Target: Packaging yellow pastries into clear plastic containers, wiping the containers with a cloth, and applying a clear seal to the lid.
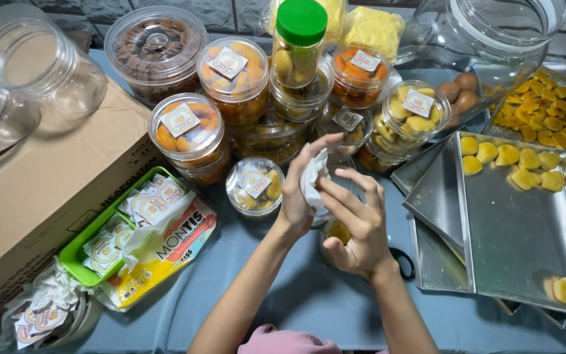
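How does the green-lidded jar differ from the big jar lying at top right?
The green-lidded jar stands upright on other tubs; the big jar lies tipped on its side. The green-lidded jar is capped and packed with pale cookies; the big jar is open-mouthed and holds only a few brown round pieces. The green-lidded jar is slim, the big jar far wider. Both are clear plastic.
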